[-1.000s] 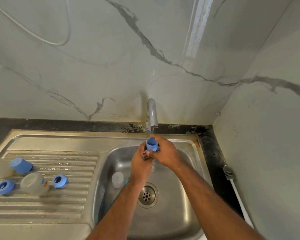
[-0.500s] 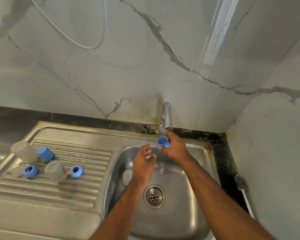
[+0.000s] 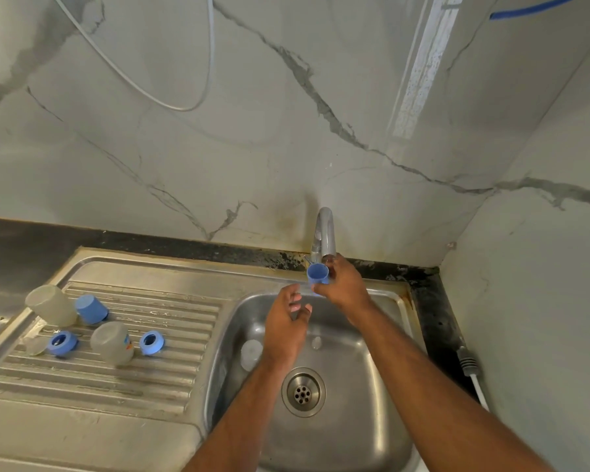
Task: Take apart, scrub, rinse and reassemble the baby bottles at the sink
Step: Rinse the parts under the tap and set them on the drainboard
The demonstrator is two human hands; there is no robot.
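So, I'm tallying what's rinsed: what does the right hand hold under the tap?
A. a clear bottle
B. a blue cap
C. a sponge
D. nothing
B: the right hand grips a blue cap just below the tap spout, while the left hand hangs open and empty over the sink.

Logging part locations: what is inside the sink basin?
On the floor of the sink basin: a clear cap, a small clear piece and the drain. The left hand and forearm hide part of the floor.
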